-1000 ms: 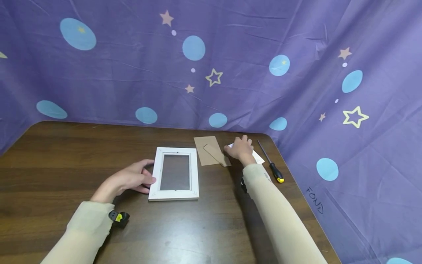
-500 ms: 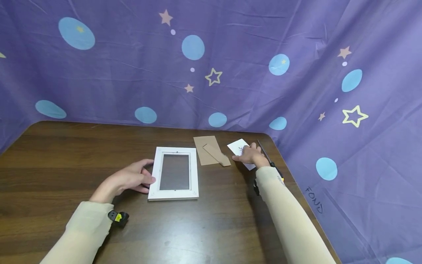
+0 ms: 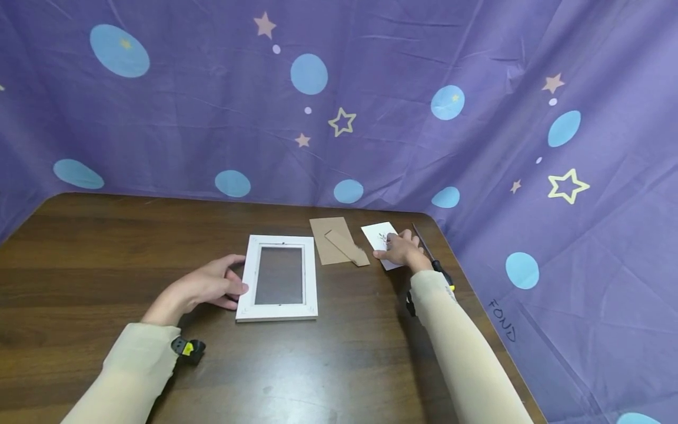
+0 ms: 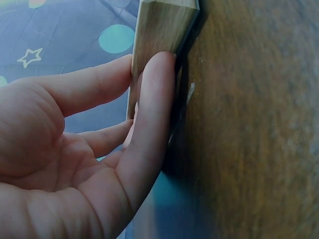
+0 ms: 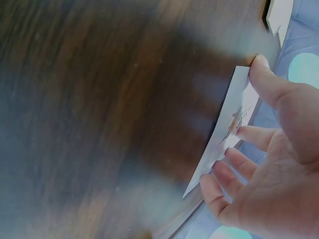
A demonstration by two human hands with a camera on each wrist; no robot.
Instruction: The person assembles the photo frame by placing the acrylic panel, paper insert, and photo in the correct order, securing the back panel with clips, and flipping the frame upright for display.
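A white picture frame (image 3: 246,306) with a dark middle lies on the wooden table. My left hand (image 3: 209,284) holds its left edge, the thumb on the rim and the other fingers along the side. In the left wrist view the fingers (image 4: 155,99) touch the frame's bare wooden edge (image 4: 167,30). Farther right, my right hand (image 3: 401,249) rests on a small white card (image 3: 375,235) printed with a leafy sprig. Fingertips touch the card's face in the right wrist view, and the thumb (image 5: 264,79) is at one end. Part of the card is hidden under the hand.
A brown backing board (image 3: 324,241) with a stand strip (image 3: 344,246) lies between frame and card. Right of the card is a screwdriver (image 3: 424,242), its black and yellow handle partly behind my right sleeve. A purple patterned curtain (image 3: 212,88) borders the table.
My right hand has moved right and nearer across the card, uncovering its printed sprig; the card has shifted and turned slightly. The left hand and picture frame stay put.
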